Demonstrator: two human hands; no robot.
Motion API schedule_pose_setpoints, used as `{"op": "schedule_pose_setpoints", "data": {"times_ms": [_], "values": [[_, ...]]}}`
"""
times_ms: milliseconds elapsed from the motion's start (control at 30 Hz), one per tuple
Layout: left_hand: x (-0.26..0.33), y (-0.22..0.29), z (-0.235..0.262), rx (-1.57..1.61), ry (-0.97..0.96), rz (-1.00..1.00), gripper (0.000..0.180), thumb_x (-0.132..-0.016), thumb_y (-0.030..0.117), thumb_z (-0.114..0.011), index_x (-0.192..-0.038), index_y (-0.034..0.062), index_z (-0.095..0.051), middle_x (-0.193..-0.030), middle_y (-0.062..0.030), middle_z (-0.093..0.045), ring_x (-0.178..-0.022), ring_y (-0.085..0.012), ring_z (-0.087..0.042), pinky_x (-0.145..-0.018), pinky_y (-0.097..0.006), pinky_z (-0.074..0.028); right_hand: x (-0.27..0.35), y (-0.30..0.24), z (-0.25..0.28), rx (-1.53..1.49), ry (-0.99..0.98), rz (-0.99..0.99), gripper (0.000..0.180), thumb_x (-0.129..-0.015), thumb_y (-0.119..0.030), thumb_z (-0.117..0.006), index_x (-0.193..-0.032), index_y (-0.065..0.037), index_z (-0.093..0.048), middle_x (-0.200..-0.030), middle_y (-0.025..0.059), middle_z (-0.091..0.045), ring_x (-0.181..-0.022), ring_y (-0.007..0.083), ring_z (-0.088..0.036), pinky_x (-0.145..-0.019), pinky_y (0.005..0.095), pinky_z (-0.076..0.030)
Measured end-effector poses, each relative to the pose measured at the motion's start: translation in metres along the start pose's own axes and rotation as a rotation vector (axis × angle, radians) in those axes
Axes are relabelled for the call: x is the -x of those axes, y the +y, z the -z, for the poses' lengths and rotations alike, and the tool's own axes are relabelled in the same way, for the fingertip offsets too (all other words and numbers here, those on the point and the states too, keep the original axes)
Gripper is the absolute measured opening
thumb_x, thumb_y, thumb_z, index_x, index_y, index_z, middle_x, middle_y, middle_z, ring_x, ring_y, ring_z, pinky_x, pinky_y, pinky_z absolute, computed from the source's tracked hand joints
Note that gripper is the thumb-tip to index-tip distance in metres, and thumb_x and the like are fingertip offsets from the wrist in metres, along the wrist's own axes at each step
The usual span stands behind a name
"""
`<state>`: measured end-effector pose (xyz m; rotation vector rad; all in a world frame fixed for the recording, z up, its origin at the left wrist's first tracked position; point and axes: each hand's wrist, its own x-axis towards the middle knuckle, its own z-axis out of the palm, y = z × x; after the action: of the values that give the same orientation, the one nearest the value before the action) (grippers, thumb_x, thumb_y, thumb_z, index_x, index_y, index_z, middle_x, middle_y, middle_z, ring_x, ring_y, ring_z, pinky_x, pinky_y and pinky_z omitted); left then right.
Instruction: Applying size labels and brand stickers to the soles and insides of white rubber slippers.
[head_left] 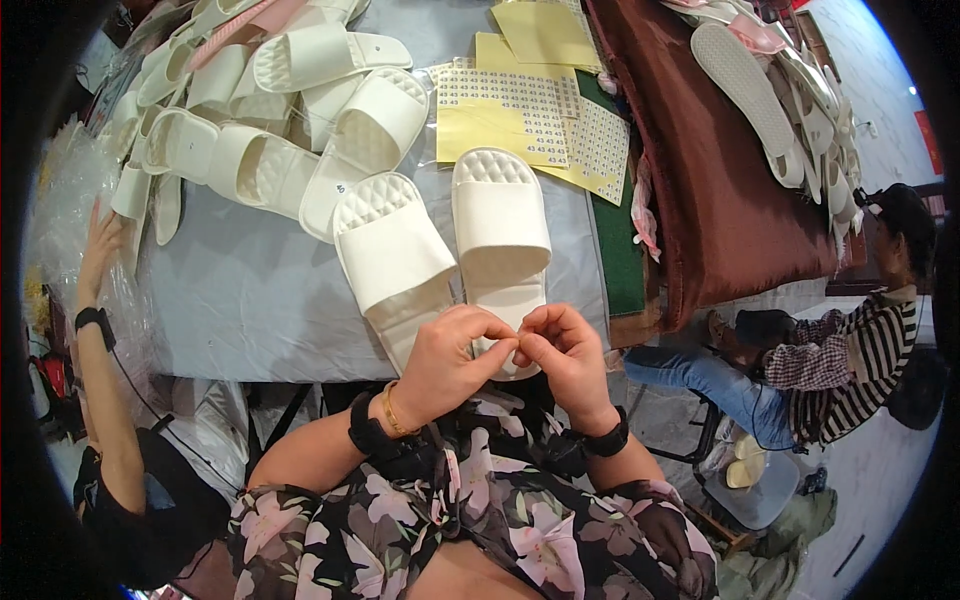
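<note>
Just over the table's near edge, my left hand (450, 355) and my right hand (565, 355) meet, thumbs and forefingers pinched together tip to tip. Whatever lies between the fingertips is too small to make out. Beneath and beyond them lie two white slide slippers with quilted footbeds, toes pointing away from me. The left slipper (395, 245) is angled, and its heel is partly behind my left hand. Straighter lies the right slipper (500, 215), its heel end partly covered by my hands. Yellow sheets of small printed stickers (500, 120) are spread past the toes.
More white slippers (265, 165) are heaped at the left on the grey-covered table (240, 300). A brown cushioned surface (720, 230) at the right carries another slipper pile (745, 90). One person's arm (110, 400) reaches in at left beside clear plastic; another person (850, 350) sits at right.
</note>
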<state>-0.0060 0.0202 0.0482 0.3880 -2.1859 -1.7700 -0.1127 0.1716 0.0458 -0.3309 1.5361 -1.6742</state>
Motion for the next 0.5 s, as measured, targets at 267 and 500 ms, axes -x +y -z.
{"op": "schedule_pose_setpoints", "data": {"times_ms": [267,500], "values": [[-0.003,-0.002,0.006,0.115,-0.089,0.215,0.008,-0.085,0.006,-0.068,-0.088,-0.0012,-0.068,-0.086,-0.0046,-0.068,-0.079,-0.0128,-0.061,-0.075,-0.027,-0.048,0.003,-0.001,0.006,0.008,-0.076,-0.086,0.01,-0.092,-0.005,-0.063,-0.101,-0.001,-0.06,-0.088,0.0021,-0.064,-0.076,0.0083,-0.062,-0.068,0.0222,-0.052],[-0.005,-0.013,0.011,0.736,-0.38,0.49,0.009,-0.088,0.007,-0.07,-0.093,0.0003,-0.066,-0.089,-0.0019,-0.067,-0.082,-0.0072,-0.061,-0.075,-0.021,-0.048,0.004,-0.003,0.004,0.049,-0.208,0.182,0.009,-0.09,-0.001,-0.064,-0.098,-0.001,-0.064,-0.098,0.0031,-0.06,-0.088,0.0091,-0.058,-0.076,0.0227,-0.047]]}}
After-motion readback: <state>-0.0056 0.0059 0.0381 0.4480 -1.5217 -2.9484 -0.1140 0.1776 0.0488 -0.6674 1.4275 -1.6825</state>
